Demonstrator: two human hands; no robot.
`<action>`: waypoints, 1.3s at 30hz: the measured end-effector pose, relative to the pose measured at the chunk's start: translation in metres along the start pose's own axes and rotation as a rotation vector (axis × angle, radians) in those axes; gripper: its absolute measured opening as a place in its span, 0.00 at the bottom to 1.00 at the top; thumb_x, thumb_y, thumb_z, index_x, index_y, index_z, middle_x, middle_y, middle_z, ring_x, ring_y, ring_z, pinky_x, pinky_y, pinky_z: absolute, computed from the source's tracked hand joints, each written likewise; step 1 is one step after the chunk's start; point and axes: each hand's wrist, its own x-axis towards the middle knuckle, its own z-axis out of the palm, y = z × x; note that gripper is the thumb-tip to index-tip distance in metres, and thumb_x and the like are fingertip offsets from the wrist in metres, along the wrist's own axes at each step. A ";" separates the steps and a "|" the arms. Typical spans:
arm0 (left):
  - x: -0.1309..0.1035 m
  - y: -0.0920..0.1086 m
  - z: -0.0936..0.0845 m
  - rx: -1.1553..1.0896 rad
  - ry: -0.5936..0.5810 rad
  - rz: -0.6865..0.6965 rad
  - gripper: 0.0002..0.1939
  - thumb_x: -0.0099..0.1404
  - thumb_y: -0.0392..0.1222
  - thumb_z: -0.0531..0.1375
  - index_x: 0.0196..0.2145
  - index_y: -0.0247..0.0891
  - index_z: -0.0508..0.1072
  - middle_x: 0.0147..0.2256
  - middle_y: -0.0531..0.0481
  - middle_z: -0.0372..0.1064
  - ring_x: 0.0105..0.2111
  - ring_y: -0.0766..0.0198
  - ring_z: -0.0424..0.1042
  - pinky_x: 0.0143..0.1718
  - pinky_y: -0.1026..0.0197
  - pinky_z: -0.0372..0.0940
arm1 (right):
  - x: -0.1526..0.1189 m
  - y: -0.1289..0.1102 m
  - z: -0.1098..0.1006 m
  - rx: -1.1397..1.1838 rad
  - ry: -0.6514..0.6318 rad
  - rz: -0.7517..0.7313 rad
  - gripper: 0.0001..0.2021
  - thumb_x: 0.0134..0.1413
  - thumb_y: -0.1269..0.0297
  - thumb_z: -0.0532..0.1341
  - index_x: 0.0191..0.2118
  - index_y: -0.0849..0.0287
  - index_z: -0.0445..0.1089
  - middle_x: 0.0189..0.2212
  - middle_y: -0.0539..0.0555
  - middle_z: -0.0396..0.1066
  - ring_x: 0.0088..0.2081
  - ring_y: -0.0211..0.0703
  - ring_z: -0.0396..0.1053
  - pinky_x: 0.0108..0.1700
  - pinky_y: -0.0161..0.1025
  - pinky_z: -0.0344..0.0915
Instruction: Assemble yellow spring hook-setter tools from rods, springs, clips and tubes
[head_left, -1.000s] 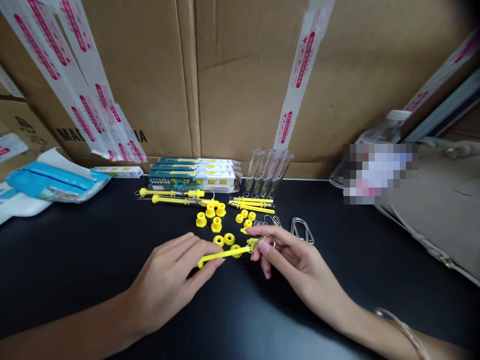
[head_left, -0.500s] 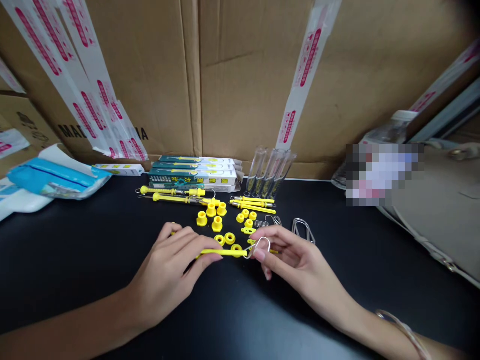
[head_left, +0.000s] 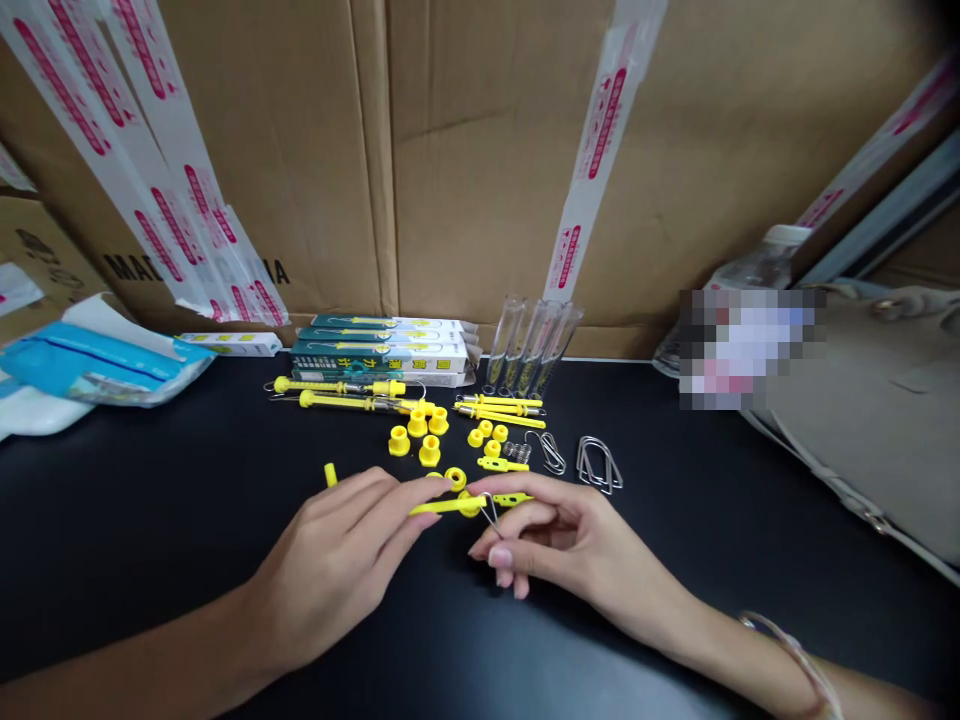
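My left hand (head_left: 341, 560) pinches a thin yellow plastic rod (head_left: 450, 506) between thumb and fingers. At the rod's right end, a bent wire loop (head_left: 491, 517) passes through or around the tip; I cannot tell which. The fingers of my right hand (head_left: 574, 535) are closed on the lower part of that loop. Just beyond my hands lie yellow ring caps (head_left: 454, 479) and flat yellow slotted pieces (head_left: 502, 465). Farther back stand yellow flanged caps (head_left: 429, 450), with smaller yellow caps (head_left: 493, 448), springs (head_left: 517, 452) and wire hooks (head_left: 551, 453) to their right.
Assembled yellow spring scales (head_left: 360, 402) lie before stacked printed boxes (head_left: 382, 365). Clear tubes (head_left: 529, 350) stand upright near yellow rods (head_left: 499, 410). Large wire loops (head_left: 598, 465) are at right, near a beige bag (head_left: 862, 420) and a plastic bottle (head_left: 757, 270). A blue packet (head_left: 105, 355) lies left.
My right hand has moved lower, and the wire loop now slants down from the rod's tip instead of standing above it. My left hand keeps its pinch. The view has shifted slightly.
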 end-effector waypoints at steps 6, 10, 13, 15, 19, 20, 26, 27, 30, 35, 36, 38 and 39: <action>-0.004 0.001 0.002 -0.089 -0.067 0.065 0.16 0.70 0.23 0.52 0.50 0.35 0.69 0.42 0.49 0.74 0.44 0.66 0.73 0.50 0.66 0.66 | 0.007 0.006 0.014 0.093 -0.024 0.014 0.18 0.46 0.63 0.75 0.41 0.62 0.71 0.25 0.50 0.78 0.24 0.37 0.76 0.25 0.29 0.73; -0.004 0.003 0.003 -0.001 -0.145 0.075 0.18 0.68 0.22 0.47 0.51 0.32 0.67 0.42 0.44 0.72 0.43 0.58 0.71 0.48 0.57 0.67 | 0.008 0.009 0.025 0.138 0.066 0.042 0.19 0.40 0.60 0.77 0.30 0.62 0.68 0.21 0.48 0.74 0.19 0.35 0.73 0.19 0.27 0.69; -0.002 0.007 0.001 -0.001 -0.219 0.074 0.18 0.69 0.28 0.48 0.55 0.31 0.64 0.44 0.41 0.71 0.41 0.54 0.68 0.44 0.51 0.66 | 0.007 0.009 0.027 0.131 0.089 0.057 0.19 0.39 0.59 0.78 0.28 0.62 0.68 0.17 0.45 0.71 0.14 0.28 0.65 0.16 0.23 0.63; -0.001 0.009 0.000 -0.056 -0.226 0.060 0.18 0.71 0.39 0.52 0.56 0.32 0.62 0.44 0.41 0.70 0.41 0.52 0.67 0.44 0.49 0.65 | 0.007 0.009 0.027 0.132 0.067 0.080 0.20 0.39 0.59 0.78 0.28 0.62 0.67 0.16 0.45 0.70 0.13 0.27 0.62 0.15 0.22 0.60; -0.001 0.009 0.003 -0.007 -0.179 0.028 0.29 0.69 0.64 0.54 0.53 0.35 0.64 0.40 0.43 0.70 0.39 0.51 0.66 0.42 0.50 0.63 | 0.007 0.009 0.026 0.172 0.031 0.078 0.22 0.34 0.58 0.79 0.29 0.62 0.68 0.18 0.45 0.70 0.17 0.31 0.67 0.18 0.26 0.65; 0.000 0.009 0.004 0.023 -0.174 0.024 0.29 0.69 0.64 0.53 0.51 0.35 0.65 0.39 0.44 0.70 0.39 0.52 0.67 0.42 0.51 0.62 | 0.007 0.008 0.027 0.172 0.024 0.062 0.22 0.34 0.58 0.79 0.29 0.62 0.69 0.19 0.45 0.70 0.18 0.31 0.68 0.19 0.27 0.66; 0.007 0.010 -0.001 0.051 -0.210 0.099 0.20 0.74 0.56 0.48 0.44 0.37 0.68 0.34 0.50 0.72 0.33 0.59 0.67 0.37 0.56 0.60 | 0.005 0.003 0.024 0.022 -0.026 -0.039 0.22 0.58 0.45 0.64 0.30 0.64 0.71 0.26 0.51 0.72 0.22 0.30 0.66 0.27 0.29 0.66; 0.008 0.011 -0.002 0.061 -0.210 0.125 0.20 0.75 0.55 0.47 0.43 0.36 0.68 0.33 0.50 0.72 0.32 0.60 0.67 0.37 0.56 0.60 | 0.004 0.003 0.024 -0.027 -0.023 -0.053 0.24 0.61 0.44 0.61 0.29 0.63 0.71 0.26 0.51 0.72 0.22 0.30 0.66 0.27 0.30 0.66; 0.009 0.012 -0.003 0.104 -0.193 0.181 0.19 0.75 0.53 0.48 0.40 0.35 0.69 0.30 0.51 0.71 0.30 0.60 0.66 0.34 0.56 0.58 | 0.001 0.005 0.021 -0.226 0.004 -0.074 0.24 0.65 0.44 0.56 0.30 0.61 0.69 0.23 0.49 0.68 0.20 0.31 0.64 0.24 0.30 0.63; 0.007 0.011 0.000 0.125 -0.201 0.192 0.18 0.76 0.50 0.48 0.37 0.35 0.70 0.27 0.51 0.66 0.29 0.59 0.63 0.32 0.57 0.53 | -0.004 0.004 0.019 -0.485 0.033 -0.122 0.21 0.69 0.47 0.53 0.29 0.58 0.64 0.22 0.46 0.66 0.19 0.30 0.63 0.22 0.29 0.58; 0.007 0.010 0.000 0.122 -0.214 0.187 0.18 0.77 0.47 0.48 0.36 0.35 0.70 0.27 0.51 0.65 0.29 0.59 0.62 0.31 0.57 0.52 | -0.004 0.003 0.019 -0.514 0.020 -0.136 0.22 0.70 0.48 0.52 0.28 0.58 0.63 0.22 0.46 0.66 0.19 0.30 0.63 0.22 0.29 0.58; 0.007 0.009 0.000 0.119 -0.237 0.183 0.17 0.77 0.42 0.48 0.33 0.36 0.69 0.27 0.51 0.64 0.29 0.59 0.60 0.31 0.57 0.50 | -0.005 0.001 0.020 -0.555 -0.009 -0.158 0.23 0.71 0.49 0.50 0.28 0.58 0.63 0.21 0.46 0.66 0.20 0.30 0.64 0.24 0.29 0.59; 0.007 0.008 0.000 0.125 -0.242 0.186 0.17 0.77 0.41 0.48 0.31 0.36 0.68 0.27 0.51 0.64 0.30 0.58 0.60 0.31 0.57 0.50 | -0.005 0.001 0.021 -0.565 -0.018 -0.163 0.23 0.72 0.50 0.49 0.28 0.58 0.63 0.21 0.46 0.66 0.20 0.30 0.64 0.25 0.29 0.60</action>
